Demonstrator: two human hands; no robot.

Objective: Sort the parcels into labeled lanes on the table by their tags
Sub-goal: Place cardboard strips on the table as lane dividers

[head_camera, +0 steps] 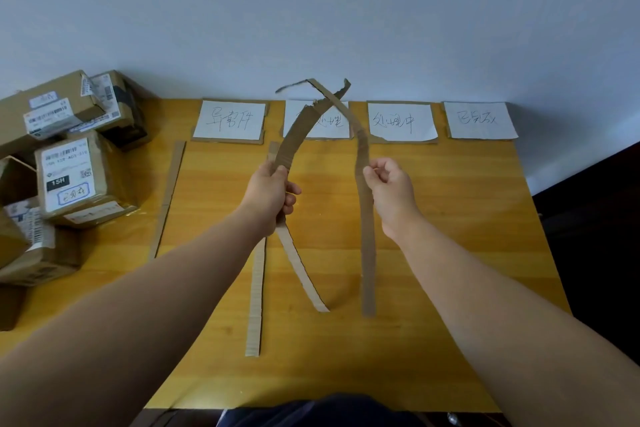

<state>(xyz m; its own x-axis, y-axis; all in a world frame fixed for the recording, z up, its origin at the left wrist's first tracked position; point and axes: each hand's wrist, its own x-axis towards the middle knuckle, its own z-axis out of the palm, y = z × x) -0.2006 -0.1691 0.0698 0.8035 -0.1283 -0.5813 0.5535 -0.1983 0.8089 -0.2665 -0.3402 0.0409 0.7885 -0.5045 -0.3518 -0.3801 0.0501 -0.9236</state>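
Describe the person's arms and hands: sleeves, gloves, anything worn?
Left hand and right hand are bare: no gloves, rings, watch or bands visible. Forearms uncovered to the frame edge, no sleeves in view. Dark blue garment at the bottom edge.

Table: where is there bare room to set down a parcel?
Bare room lies between the flat left strip and the flat middle strip, and right of the raised strip in the right hand. Crowded: the parcels at the left edge.
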